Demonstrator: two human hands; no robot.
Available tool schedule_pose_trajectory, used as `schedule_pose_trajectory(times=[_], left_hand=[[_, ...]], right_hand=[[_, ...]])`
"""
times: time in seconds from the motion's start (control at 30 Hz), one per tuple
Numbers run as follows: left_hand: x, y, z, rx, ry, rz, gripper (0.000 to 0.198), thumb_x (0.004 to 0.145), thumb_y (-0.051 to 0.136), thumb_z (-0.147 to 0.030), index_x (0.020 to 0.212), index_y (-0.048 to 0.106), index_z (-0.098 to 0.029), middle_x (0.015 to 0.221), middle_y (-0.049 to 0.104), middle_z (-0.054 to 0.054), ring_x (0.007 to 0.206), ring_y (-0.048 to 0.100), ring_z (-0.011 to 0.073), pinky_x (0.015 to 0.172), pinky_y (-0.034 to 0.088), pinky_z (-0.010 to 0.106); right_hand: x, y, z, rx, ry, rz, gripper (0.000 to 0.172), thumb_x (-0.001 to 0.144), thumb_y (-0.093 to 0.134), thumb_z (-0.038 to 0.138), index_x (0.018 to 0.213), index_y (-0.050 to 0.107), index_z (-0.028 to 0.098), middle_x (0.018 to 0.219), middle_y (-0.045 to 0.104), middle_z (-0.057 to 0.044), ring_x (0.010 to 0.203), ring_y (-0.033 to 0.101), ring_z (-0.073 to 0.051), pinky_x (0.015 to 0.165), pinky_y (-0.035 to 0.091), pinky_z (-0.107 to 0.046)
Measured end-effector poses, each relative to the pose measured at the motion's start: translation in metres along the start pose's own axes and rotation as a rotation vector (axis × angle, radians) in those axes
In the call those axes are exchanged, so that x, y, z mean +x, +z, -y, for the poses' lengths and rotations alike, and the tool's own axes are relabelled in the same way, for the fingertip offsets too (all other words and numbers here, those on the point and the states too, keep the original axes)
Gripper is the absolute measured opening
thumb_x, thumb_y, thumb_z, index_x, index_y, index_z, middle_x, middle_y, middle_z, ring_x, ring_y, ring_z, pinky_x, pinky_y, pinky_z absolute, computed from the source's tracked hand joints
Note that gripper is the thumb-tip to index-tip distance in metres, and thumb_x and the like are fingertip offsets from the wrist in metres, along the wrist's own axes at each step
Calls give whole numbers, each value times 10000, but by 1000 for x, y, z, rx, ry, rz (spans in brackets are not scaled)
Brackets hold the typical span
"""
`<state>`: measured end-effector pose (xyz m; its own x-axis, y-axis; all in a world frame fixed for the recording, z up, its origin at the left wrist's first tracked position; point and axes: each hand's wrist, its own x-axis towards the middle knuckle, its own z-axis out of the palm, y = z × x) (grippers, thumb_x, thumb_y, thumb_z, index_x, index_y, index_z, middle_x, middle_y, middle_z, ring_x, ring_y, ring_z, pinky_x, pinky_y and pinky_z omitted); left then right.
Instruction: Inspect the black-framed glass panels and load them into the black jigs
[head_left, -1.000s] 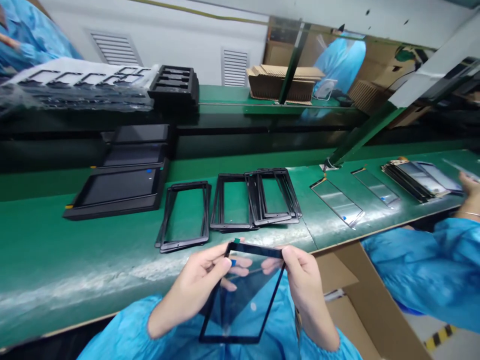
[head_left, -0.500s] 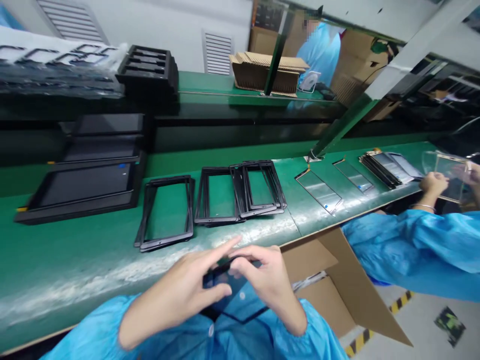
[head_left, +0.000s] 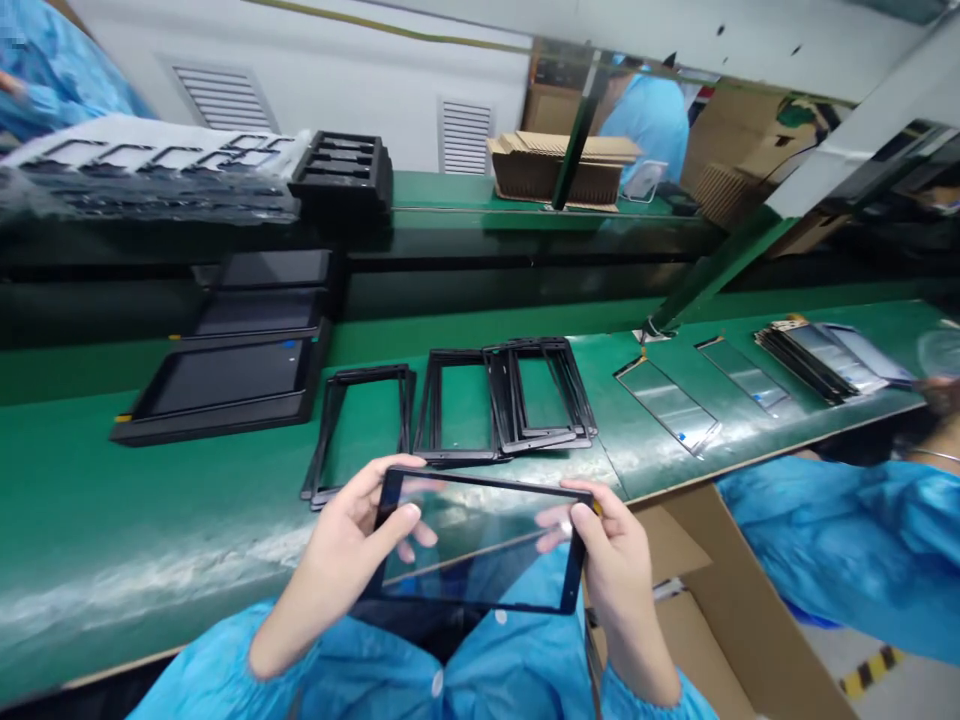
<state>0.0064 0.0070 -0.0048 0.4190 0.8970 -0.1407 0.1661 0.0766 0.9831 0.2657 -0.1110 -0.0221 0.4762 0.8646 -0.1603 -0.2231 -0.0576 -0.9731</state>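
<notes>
A transparent panel with a black frame (head_left: 480, 540) is held level over the bench's front edge. My left hand (head_left: 352, 540) grips its left end, thumb on the front and fingers seen through the clear part. At the right end my right hand (head_left: 619, 555) holds it the same way, with a bit of yellow beside the thumb. Just beyond lie stacks of empty black frames: one at the left (head_left: 321, 440), one in the middle (head_left: 427, 405) and one at the right (head_left: 514, 400).
Dark screen panels on black trays (head_left: 217, 405) stand at the left. Clear panels (head_left: 667, 400) and a stack of panels (head_left: 806, 360) lie rightward. An open carton (head_left: 765, 600) is below the edge. A co-worker's blue sleeve (head_left: 847, 540) is at the right.
The panel has turned from a steep tilt to face me, its whole surface now showing. My hands have moved apart to its two ends. The view has shifted left.
</notes>
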Motion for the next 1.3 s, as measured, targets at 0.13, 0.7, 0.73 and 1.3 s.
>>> schedule_pose_trajectory(times=[0.13, 0.7, 0.73, 1.3], left_hand=[[7, 1, -13, 577, 474, -56, 526, 997, 682, -316, 1509, 566, -332, 1560, 628, 98, 1396, 622, 335, 1211, 453, 576], [10, 22, -40, 872, 650, 427, 281, 1099, 489, -254, 1281, 699, -219, 934, 819, 25, 796, 778, 210, 652, 524, 297], [10, 21, -40, 855, 636, 444, 269, 1094, 492, -248, 1251, 710, -231, 910, 814, 17, 774, 773, 203, 642, 519, 288], [33, -112, -57, -9, 302, -301, 343, 912, 765, -241, 1236, 654, -241, 860, 738, -16, 724, 756, 173, 756, 603, 306]], right_hand=[[-4, 8, 4, -50, -6, 2, 309, 972, 738, 489, 1086, 718, 203, 788, 853, -85, 567, 800, -207, 593, 624, -263], [-26, 38, -4, -114, 44, -7, 397, 912, 763, 553, 1039, 761, 176, 716, 828, -76, 511, 770, -237, 538, 636, -308], [-27, 41, -4, -116, 51, -28, 401, 898, 773, 559, 1030, 765, 181, 705, 824, -68, 510, 767, -235, 543, 634, -303], [19, 15, -29, 168, 106, 25, 397, 886, 768, 591, 1198, 789, 347, 1026, 864, -132, 934, 841, -364, 759, 701, -461]])
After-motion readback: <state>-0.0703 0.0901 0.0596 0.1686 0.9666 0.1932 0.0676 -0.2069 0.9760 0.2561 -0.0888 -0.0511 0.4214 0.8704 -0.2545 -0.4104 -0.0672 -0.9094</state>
